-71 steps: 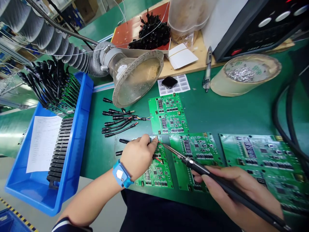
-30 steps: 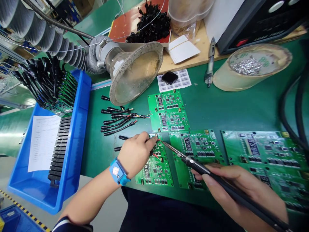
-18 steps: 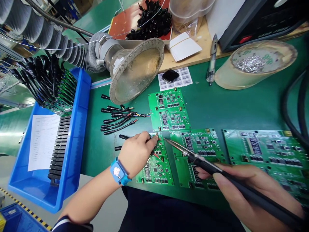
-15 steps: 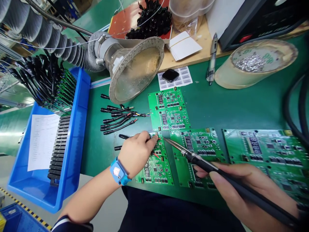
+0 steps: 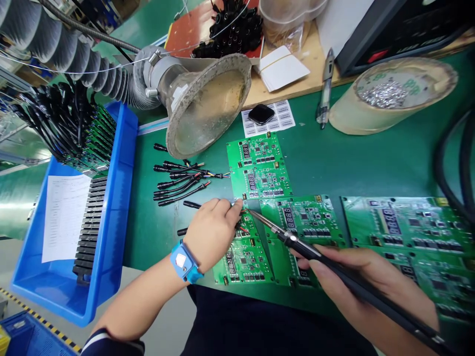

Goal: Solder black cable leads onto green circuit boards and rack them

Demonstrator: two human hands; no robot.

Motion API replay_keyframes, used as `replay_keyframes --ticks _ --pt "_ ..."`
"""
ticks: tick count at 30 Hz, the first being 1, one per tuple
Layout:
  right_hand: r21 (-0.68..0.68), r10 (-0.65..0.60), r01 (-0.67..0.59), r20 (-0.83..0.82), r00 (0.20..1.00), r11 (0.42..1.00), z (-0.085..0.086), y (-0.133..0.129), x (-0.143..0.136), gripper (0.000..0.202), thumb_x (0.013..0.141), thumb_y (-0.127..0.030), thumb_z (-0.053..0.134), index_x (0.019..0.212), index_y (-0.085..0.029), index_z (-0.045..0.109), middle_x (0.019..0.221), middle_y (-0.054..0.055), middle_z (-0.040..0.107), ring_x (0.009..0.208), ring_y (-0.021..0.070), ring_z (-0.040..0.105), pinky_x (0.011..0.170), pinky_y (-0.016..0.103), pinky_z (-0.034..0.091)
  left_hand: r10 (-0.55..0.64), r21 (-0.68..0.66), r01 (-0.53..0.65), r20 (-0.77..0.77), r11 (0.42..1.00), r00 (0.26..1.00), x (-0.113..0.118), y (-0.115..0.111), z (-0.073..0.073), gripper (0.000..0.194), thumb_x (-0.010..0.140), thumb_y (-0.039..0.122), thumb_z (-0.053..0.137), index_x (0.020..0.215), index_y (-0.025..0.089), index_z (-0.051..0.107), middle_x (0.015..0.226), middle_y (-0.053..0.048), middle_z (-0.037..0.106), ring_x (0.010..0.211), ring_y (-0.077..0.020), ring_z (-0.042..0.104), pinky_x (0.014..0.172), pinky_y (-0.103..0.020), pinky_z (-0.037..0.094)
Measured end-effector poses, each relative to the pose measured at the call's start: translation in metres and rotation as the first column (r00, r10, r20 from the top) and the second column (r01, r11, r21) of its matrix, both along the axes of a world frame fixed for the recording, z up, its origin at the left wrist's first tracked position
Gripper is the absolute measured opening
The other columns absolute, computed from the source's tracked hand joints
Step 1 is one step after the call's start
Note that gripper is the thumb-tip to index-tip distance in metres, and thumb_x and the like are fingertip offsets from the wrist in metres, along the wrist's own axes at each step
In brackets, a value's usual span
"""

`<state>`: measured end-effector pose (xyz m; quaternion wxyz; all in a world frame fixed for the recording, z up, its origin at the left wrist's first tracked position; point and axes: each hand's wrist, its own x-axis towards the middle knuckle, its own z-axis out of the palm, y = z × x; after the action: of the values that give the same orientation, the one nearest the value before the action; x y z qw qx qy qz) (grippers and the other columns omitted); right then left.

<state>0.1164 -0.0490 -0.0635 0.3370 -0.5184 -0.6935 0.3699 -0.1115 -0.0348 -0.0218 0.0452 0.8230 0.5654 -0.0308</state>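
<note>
My left hand (image 5: pixel 215 225) is closed over a green circuit board (image 5: pixel 249 222), its fingertips pinching near the top edge. A black cable (image 5: pixel 192 204) runs under this hand, and a thin reddish wire end shows beside the fingertips. Another black cable (image 5: pixel 182 231) pokes out lower down, and a red wire lies on the board. The palm hides most of both cables. In my right hand (image 5: pixel 371 282) is a soldering iron (image 5: pixel 308 249), held like a pen, its tip at the wire end by my left fingertips. A second board (image 5: pixel 245 262) lies just below.
More circuit boards (image 5: pixel 304 217) lie to the right and above. Loose black cables (image 5: pixel 178 180) sit left, beneath a fume extractor hood (image 5: pixel 210 109). A blue bin (image 5: pixel 128 148) holds wired boards. A tube with metal shavings (image 5: pixel 386 96), a pen (image 5: pixel 326 89) and a smartwatch-like black object (image 5: pixel 261 114) are behind.
The soldering iron has moved slightly left, its tip coming up to my left fingertips. My left hand has shifted a little, and the lower board has slid slightly right.
</note>
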Motion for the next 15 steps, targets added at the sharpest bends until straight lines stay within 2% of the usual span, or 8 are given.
replay_keyframes --ticks 4,10,13,15 --pt "0.036 0.008 -0.009 0.032 0.999 0.999 0.0014 0.0002 0.0003 0.016 0.079 -0.036 0.058 0.09 -0.026 0.056 0.07 -0.003 0.069 0.058 0.0114 0.067 0.05 0.016 0.052 0.003 0.048 -0.004 0.006 0.999 1.0 0.0008 -0.001 -0.0014 0.034 0.085 0.01 0.047 0.118 0.004 0.053 0.078 -0.008 0.057 0.072 -0.0207 0.051 0.067 -0.035 0.049" --pt "0.034 0.007 -0.009 0.051 0.999 0.999 0.0008 -0.0002 0.0019 0.015 0.08 -0.037 0.057 0.09 -0.026 0.055 0.071 -0.003 0.069 0.06 0.0114 0.067 0.051 0.016 0.053 0.046 0.018 -0.05 0.174 0.999 0.984 -0.0013 0.0002 -0.0008 0.021 0.085 0.01 0.048 0.101 0.009 0.062 0.078 -0.007 0.059 0.074 -0.0188 0.052 0.072 -0.034 0.05" --pt "0.011 0.022 -0.023 0.05 0.999 1.0 0.0014 -0.0003 0.0009 0.015 0.079 -0.037 0.058 0.09 -0.026 0.056 0.072 -0.002 0.069 0.06 0.0121 0.067 0.051 0.016 0.053 0.054 -0.002 -0.055 0.167 0.998 0.985 -0.0018 0.0009 0.0011 0.025 0.082 0.007 0.05 0.104 0.01 0.063 0.077 -0.007 0.058 0.075 -0.0194 0.051 0.071 -0.034 0.05" --pt "-0.03 -0.025 0.026 0.035 0.999 0.999 0.0031 0.0002 -0.0004 0.016 0.076 -0.038 0.061 0.086 -0.026 0.058 0.072 -0.002 0.07 0.06 0.0132 0.068 0.051 0.017 0.054 0.064 0.004 -0.065 0.148 0.998 0.987 -0.0013 0.0005 0.0013 0.025 0.083 0.008 0.051 0.105 0.01 0.063 0.077 -0.007 0.057 0.075 -0.0199 0.051 0.07 -0.034 0.05"
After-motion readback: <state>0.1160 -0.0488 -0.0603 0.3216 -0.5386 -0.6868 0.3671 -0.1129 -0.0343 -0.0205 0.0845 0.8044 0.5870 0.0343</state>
